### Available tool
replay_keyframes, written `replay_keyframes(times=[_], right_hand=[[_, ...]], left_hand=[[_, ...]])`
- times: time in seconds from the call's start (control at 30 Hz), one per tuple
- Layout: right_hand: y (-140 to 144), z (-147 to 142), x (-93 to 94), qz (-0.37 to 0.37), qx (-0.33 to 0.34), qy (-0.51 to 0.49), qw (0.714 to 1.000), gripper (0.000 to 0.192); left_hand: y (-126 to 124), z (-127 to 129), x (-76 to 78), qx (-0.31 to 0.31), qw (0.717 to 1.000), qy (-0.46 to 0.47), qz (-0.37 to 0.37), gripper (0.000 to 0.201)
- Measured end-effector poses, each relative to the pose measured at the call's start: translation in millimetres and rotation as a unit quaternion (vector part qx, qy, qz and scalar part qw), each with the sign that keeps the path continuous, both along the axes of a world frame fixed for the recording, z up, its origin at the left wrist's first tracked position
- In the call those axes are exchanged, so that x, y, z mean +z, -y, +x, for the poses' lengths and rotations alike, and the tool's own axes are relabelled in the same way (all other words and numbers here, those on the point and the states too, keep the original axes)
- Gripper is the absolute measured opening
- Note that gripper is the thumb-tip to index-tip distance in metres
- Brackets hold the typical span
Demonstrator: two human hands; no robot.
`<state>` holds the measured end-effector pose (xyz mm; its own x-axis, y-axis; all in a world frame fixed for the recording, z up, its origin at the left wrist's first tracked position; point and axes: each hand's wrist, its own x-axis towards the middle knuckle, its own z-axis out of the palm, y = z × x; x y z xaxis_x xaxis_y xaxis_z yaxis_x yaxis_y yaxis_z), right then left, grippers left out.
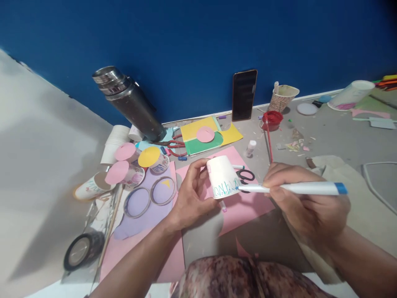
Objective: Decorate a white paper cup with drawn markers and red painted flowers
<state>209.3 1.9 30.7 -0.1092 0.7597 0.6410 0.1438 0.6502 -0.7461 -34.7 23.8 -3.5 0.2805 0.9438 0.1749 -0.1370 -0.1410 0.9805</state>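
A white paper cup (221,171) is tilted in my left hand (194,194), whose fingers and thumb grip its left side and rim. Green and blue grass-like strokes run along the cup's wide rim. My right hand (313,207) is closed round a white felt-tip marker (297,188) with a blue end. The marker's tip touches the cup near the rim's right side. Beneath the cup lies a sheet of pink paper (251,213). Black-handled scissors (246,175) rest on it, partly hidden behind the cup and marker.
Decorated cups with pink (119,173) and yellow tops (149,157) stand at left, near a steel flask (133,107). Tape rings (136,216) lie on purple paper (124,229). A phone (244,95) leans on the blue wall. A red paint pot (273,120) holds a brush.
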Motion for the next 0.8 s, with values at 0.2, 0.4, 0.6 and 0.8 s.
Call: replay_keyframes(times=[0.2,0.4,0.6,0.8], right_hand=[[0.7,-0.6,2.7,0.010,-0.025,-0.026,0.999,0.017],[0.1,1.6,-0.3,0.001,-0.003,-0.005,1.000,0.021],[-1.9,1.4,0.1,0.015,0.009,-0.005,1.000,0.023],[0.5,4.3,1.2,0.004,-0.016,-0.009,1.000,0.020]], left_hand=[[-0.9,3.3,2.6,-0.016,0.999,0.039,-0.015,0.067],[0.1,4.5,4.5,-0.008,0.999,0.047,-0.022,0.068],[1.1,3.8,2.0,-0.016,0.998,0.056,-0.024,0.069],[0.9,4.6,6.0,-0.009,0.998,0.051,-0.033,0.068]])
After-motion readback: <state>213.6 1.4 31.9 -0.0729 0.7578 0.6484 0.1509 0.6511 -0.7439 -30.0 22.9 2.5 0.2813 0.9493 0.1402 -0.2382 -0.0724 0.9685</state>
